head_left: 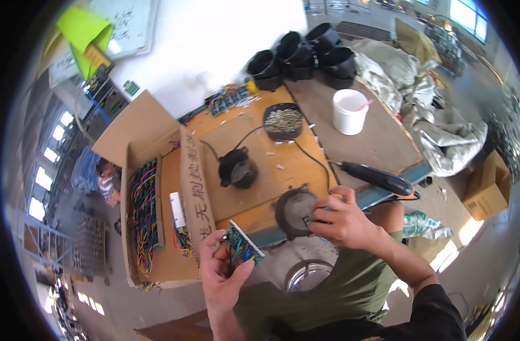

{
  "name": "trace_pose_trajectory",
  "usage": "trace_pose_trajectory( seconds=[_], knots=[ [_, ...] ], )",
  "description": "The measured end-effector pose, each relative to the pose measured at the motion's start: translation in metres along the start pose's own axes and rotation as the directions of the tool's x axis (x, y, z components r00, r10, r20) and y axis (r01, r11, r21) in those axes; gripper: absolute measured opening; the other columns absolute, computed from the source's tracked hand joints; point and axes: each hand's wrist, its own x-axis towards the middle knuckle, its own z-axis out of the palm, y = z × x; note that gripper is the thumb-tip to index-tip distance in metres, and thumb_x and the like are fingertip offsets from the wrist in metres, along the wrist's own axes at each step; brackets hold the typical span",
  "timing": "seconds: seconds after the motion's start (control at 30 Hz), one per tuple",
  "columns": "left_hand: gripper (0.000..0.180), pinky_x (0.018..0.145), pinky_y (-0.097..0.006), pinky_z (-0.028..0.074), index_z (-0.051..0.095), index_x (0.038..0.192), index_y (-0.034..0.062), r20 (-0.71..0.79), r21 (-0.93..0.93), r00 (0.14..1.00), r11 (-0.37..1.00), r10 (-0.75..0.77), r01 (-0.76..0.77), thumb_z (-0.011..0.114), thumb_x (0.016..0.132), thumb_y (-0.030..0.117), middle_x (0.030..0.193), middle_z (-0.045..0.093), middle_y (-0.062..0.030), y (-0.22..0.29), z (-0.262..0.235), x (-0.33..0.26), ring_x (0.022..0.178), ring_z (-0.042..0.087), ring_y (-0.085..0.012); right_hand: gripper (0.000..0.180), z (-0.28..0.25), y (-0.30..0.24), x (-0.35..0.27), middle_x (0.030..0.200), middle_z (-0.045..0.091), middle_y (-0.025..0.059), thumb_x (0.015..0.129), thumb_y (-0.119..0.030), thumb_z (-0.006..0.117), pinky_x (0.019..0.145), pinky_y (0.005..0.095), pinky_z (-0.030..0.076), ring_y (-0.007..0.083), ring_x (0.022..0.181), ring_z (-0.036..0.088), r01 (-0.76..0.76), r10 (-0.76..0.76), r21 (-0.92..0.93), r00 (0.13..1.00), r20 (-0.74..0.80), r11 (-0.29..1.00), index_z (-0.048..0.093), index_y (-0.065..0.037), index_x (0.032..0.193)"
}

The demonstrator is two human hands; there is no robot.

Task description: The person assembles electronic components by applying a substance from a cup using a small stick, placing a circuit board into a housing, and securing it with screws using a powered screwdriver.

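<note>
My left hand (pixel 221 275) is closed on a green circuit board (pixel 240 244) with a white strip along one edge and colored wires on it. It is held in front of the table edge, beside the cardboard box. My right hand (pixel 342 219) has its fingers bent and pinched at the rim of a round black housing (pixel 294 211) at the table's front edge. A dark cable (pixel 314 158) runs from that housing across the table. Farther back stands another black housing (pixel 238 169) with its own cable. What lies under my right fingertips is hidden.
An open cardboard box (pixel 196 187) with several wired boards stands at left. A black tray of screws (pixel 283 121), a white bucket (pixel 349 112) and a black electric screwdriver (pixel 379 179) are on the table. Several black housings (pixel 297 54) stand behind; another person (pixel 107 182) is far left.
</note>
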Motion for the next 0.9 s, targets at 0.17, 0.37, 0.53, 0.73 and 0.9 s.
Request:
trace_pose_trajectory(
  seconds=[0.17, 0.37, 0.53, 0.73, 0.9],
  knots=[
    [0.067, 0.083, -0.024, 0.048, 0.037, 0.137, 0.0023, -0.013, 0.057, 0.998, 0.997, -0.055, 0.056, 0.069, 0.079, -0.008, 0.105, 0.063, -0.0102, -0.006, -0.005, 0.005, 0.096, 0.060, -0.0127, 0.024, 0.032, 0.029, 0.016, 0.102, 0.062, 0.0006, 0.068, -0.015, 0.071, 0.094, 0.0421, 0.038, 0.0235, 0.111, 0.053, 0.078, -0.083, 0.108, 0.996, 0.042, 0.991, 0.067, -0.015, 0.092],
    [0.070, 0.078, -0.024, 0.048, 0.033, 0.142, 0.0002, 0.065, 0.068, 0.995, 0.995, -0.075, 0.070, 0.069, 0.082, -0.007, 0.100, 0.061, -0.0079, -0.020, -0.003, 0.024, 0.090, 0.060, -0.0114, 0.039, 0.022, 0.036, 0.020, 0.111, 0.064, 0.0046, 0.061, -0.011, 0.072, 0.091, 0.0426, 0.042, 0.0286, 0.109, 0.054, 0.007, -0.014, 0.088, 0.997, 0.076, 0.996, 0.070, -0.014, 0.100],
    [0.057, 0.074, -0.020, 0.045, 0.038, 0.141, -0.0015, 0.012, 0.160, 1.000, 0.987, -0.014, 0.012, 0.060, 0.088, -0.006, 0.093, 0.058, -0.0058, -0.016, 0.006, 0.047, 0.083, 0.056, -0.0080, 0.035, -0.014, 0.023, 0.038, 0.100, 0.065, 0.0095, 0.062, -0.002, 0.076, 0.075, 0.0389, 0.048, 0.0295, 0.087, 0.060, -0.245, 0.281, 0.198, 0.943, -0.181, 0.949, 0.067, -0.005, 0.096],
    [0.050, 0.072, -0.020, 0.044, 0.041, 0.140, -0.0015, -0.044, -0.012, 0.999, 1.000, -0.003, 0.002, 0.056, 0.092, -0.004, 0.090, 0.057, -0.0043, -0.014, 0.022, 0.070, 0.080, 0.055, -0.0065, 0.027, -0.029, 0.014, 0.068, 0.089, 0.064, 0.0112, 0.068, 0.001, 0.075, 0.065, 0.0349, 0.048, 0.0281, 0.074, 0.059, -0.291, 0.315, 0.151, 0.932, -0.176, 0.945, 0.067, -0.004, 0.093],
    [0.040, 0.060, -0.020, 0.042, 0.050, 0.125, -0.0009, 0.056, 0.291, 0.997, 0.956, -0.059, 0.040, 0.060, 0.087, -0.005, 0.084, 0.063, -0.0048, -0.003, 0.026, 0.080, 0.073, 0.054, -0.0044, 0.032, -0.022, 0.015, 0.072, 0.091, 0.064, 0.0104, 0.064, 0.005, 0.069, 0.063, 0.0330, 0.049, 0.0254, 0.074, 0.060, -0.380, 0.421, 0.240, 0.894, -0.152, 0.893, 0.067, -0.003, 0.095]
  ],
)
